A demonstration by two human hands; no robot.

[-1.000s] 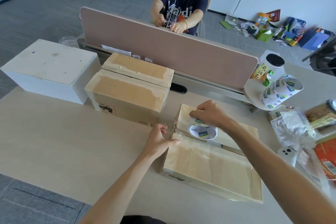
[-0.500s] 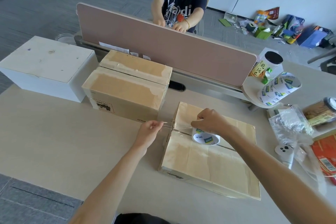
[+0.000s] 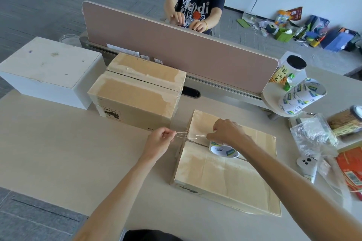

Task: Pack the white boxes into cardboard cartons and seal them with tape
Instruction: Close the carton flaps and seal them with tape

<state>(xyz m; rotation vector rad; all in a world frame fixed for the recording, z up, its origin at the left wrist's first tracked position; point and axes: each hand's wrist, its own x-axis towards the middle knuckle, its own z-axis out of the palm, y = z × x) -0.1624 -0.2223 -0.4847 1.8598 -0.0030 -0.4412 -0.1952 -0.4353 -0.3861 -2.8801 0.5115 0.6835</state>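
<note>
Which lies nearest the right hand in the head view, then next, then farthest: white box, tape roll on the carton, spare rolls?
1. Tape roll: held by the right hand, on the carton.
2. Spare rolls: on the shelf, right.
3. White box: far left.

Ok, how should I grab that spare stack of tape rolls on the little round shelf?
The stack of tape rolls lies tilted on the round shelf, open core facing up and right. Probably hook fingers into that core from the right, thumb on the outer wrap; the jar crowds its far side.
</note>
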